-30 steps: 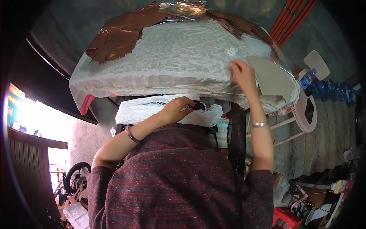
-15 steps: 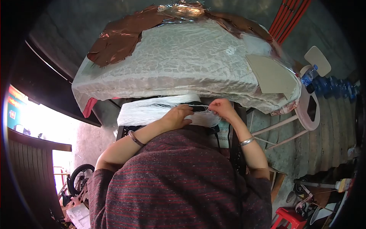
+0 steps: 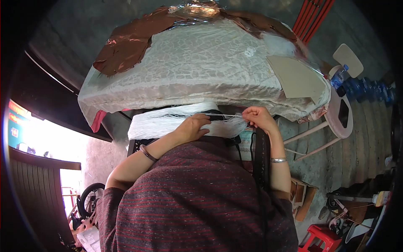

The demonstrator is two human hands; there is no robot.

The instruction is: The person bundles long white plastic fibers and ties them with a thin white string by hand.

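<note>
A thick bundle of white threads [image 3: 161,120] lies across my lap, below the edge of the cloth-covered table. My left hand [image 3: 193,128] rests on top of the bundle, its fingers bent slightly and its thumb apart from them. At the bundle's right end, my right hand [image 3: 259,118] pinches a few threads between thumb and forefinger. A thin white strand [image 3: 226,115] runs taut between the two hands, over something dark. How the strand meets my left fingers is hard to make out.
A pale patterned cloth [image 3: 201,59] covers the table ahead, with brown sheets [image 3: 126,48] and beige card [image 3: 298,77] on it. To the right stand a stool [image 3: 338,119] and several blue bottles [image 3: 365,92]. A red stool [image 3: 321,239] sits lower right.
My right hand has moved to the right and turned, drawing the pinched threads out straighter. My left hand stays on the bundle. The view has shifted slightly.
</note>
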